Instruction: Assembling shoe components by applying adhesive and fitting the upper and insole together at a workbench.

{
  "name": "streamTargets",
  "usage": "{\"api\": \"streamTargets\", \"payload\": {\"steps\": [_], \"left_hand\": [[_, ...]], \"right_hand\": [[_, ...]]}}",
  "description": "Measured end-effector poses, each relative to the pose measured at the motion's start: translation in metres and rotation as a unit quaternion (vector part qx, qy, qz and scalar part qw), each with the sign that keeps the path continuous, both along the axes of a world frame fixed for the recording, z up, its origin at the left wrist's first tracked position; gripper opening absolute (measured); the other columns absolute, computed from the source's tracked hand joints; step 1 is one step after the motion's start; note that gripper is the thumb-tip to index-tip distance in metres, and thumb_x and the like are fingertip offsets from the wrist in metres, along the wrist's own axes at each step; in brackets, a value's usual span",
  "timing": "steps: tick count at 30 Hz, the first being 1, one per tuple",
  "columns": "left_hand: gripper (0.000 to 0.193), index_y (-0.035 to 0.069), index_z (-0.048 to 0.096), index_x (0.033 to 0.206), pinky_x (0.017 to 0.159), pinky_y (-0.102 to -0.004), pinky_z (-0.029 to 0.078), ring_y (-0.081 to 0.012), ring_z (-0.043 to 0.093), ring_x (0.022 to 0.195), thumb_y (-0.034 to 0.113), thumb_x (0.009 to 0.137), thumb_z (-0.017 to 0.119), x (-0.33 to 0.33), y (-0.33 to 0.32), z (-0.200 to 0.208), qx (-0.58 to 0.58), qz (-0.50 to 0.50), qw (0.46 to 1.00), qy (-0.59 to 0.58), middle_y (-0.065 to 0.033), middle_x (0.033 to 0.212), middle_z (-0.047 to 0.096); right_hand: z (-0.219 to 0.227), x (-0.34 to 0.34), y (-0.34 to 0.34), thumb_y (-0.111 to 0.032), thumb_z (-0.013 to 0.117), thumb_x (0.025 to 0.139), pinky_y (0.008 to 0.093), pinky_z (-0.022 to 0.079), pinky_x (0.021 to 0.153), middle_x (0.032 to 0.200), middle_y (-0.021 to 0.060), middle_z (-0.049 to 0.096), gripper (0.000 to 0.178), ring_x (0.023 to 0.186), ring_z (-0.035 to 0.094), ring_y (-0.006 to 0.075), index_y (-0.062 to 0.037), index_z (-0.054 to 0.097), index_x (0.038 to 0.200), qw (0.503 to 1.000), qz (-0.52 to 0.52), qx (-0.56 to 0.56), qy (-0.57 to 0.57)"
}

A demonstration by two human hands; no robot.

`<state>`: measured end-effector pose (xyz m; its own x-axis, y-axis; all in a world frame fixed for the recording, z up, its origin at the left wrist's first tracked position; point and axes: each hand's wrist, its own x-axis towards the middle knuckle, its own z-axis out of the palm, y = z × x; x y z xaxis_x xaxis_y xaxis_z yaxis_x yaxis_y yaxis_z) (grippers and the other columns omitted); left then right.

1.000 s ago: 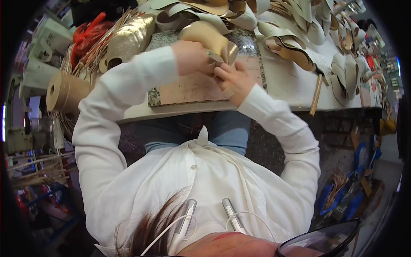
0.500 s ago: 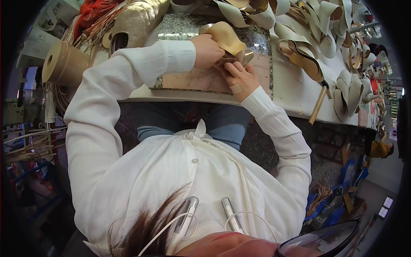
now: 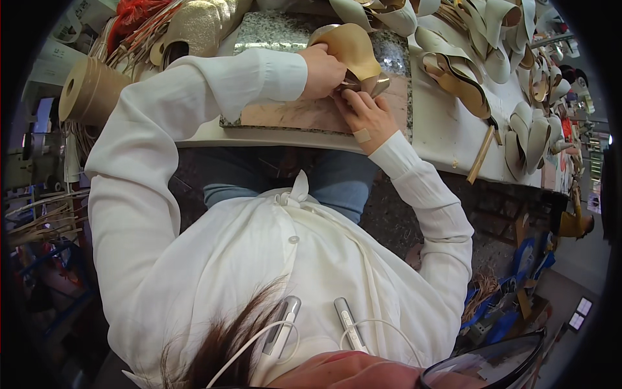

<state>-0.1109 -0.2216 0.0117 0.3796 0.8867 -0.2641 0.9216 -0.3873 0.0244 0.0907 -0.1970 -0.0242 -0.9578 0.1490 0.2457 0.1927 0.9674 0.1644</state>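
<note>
A curved tan shoe upper [image 3: 355, 48] with a shiny metallic edge is held above a speckled stone slab [image 3: 272, 37]. My left hand [image 3: 324, 72] grips its left side, the fingers curled inward. From below, my right hand [image 3: 370, 119] pinches its lower edge, thumb and fingertips close to the left hand. Both hands partly cover that lower edge, so the exact fold between them is hidden. A pinkish sheet [image 3: 275, 115] lies on the near part of the slab, under the hands.
Pale, curved shoe uppers [image 3: 494, 29] are heaped at the right of the table [image 3: 440, 139]. A wooden-handled hammer [image 3: 481, 155] lies near the right edge. At the left stand a brown tape roll [image 3: 91, 91], a gold textured roll [image 3: 197, 29] and a red plastic bag [image 3: 136, 19].
The shoe upper has moved slightly up and right and tilted, showing more of its tan face. My left hand went rightward with it; my right hand keeps its pinch, nearly in place.
</note>
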Motion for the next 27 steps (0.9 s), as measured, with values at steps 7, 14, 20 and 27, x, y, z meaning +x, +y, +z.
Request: {"api": "streamTargets", "payload": {"steps": [7, 14, 20, 27], "left_hand": [[0.018, 0.004, 0.061, 0.088, 0.08, -0.035, 0.037, -0.026, 0.064, 0.076, 0.022, 0.081, 0.061, 0.001, 0.008, -0.002, -0.009, 0.003, 1.0, 0.027, -0.0101, 0.077, 0.067], [0.01, 0.012, 0.068, 0.076, 0.08, -0.033, 0.037, -0.0216, 0.062, 0.07, 0.021, 0.077, 0.062, 0.001, -0.003, 0.005, 0.044, 0.009, 0.999, 0.005, -0.0055, 0.072, 0.067], [0.008, 0.012, 0.066, 0.073, 0.08, -0.0305, 0.037, -0.0186, 0.061, 0.067, 0.019, 0.074, 0.063, 0.009, -0.016, 0.007, 0.098, -0.035, 0.993, 0.052, -0.0047, 0.068, 0.066], [0.008, 0.012, 0.065, 0.072, 0.075, -0.0359, 0.042, -0.0248, 0.061, 0.069, 0.02, 0.073, 0.064, -0.001, -0.002, 0.002, 0.032, 0.0, 0.999, -0.04, -0.0054, 0.068, 0.066]], "right_hand": [[-0.005, -0.005, 0.001, -0.009, 0.055, 0.077, 0.0362, 0.037, 0.081, 0.117, 0.0011, 0.047, 0.057, 0.107, 0.047, 0.0173, -0.015, 0.049, 0.134, 0.996, -0.047, -0.068, -0.037], [0.009, -0.012, 0.01, -0.013, 0.051, 0.082, 0.0421, 0.036, 0.084, 0.116, -0.0011, 0.047, 0.048, 0.108, 0.044, 0.0168, -0.0195, 0.055, 0.129, 0.989, -0.046, -0.082, -0.114], [0.012, -0.015, 0.006, -0.015, 0.051, 0.083, 0.046, 0.035, 0.086, 0.119, -0.0011, 0.046, 0.047, 0.11, 0.043, 0.0179, -0.0188, 0.055, 0.129, 0.983, -0.063, -0.072, -0.159], [0.003, -0.014, 0.005, -0.016, 0.05, 0.084, 0.0479, 0.033, 0.089, 0.116, 0.0006, 0.047, 0.04, 0.109, 0.043, 0.0184, -0.0145, 0.059, 0.123, 0.991, -0.051, -0.048, -0.116]]}}
